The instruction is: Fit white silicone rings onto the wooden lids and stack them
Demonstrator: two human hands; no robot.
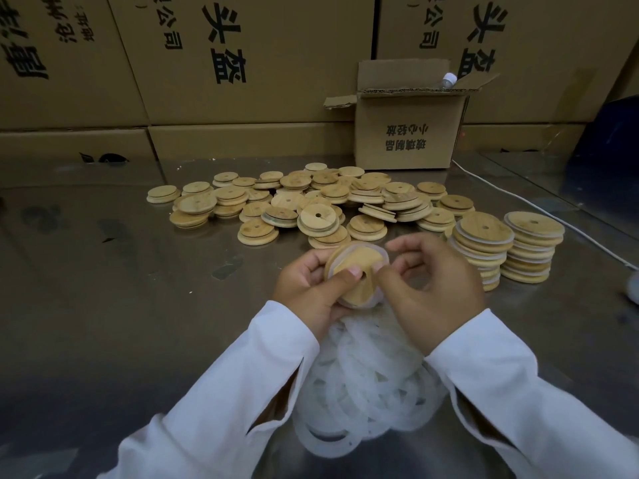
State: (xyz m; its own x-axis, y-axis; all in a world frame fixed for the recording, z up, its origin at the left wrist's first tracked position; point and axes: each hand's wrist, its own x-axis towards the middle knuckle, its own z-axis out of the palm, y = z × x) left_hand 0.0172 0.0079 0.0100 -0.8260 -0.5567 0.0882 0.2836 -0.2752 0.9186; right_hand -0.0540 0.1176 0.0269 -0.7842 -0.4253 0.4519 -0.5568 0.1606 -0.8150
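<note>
- Hands meet just above the pile of loose rings (366, 375). Our left hand (311, 288) grips the wooden lid (359, 267), with the thumb pressed on its face beside the centre hole and the fingers curled behind.
- Our right hand (432, 285) pinches the white ring (383, 253) at the lid's right edge, thumb and forefinger close together. The other fingers are loosely bent.
- The ring sits around the lid's upper rim.
- Two stacks of ringed lids (484, 247) stand side by side, just right of our hands.
- A heap of bare lids (311, 202) lies beyond.
- The widest stretch of bare steel table (121, 288) lies to our left.
</note>
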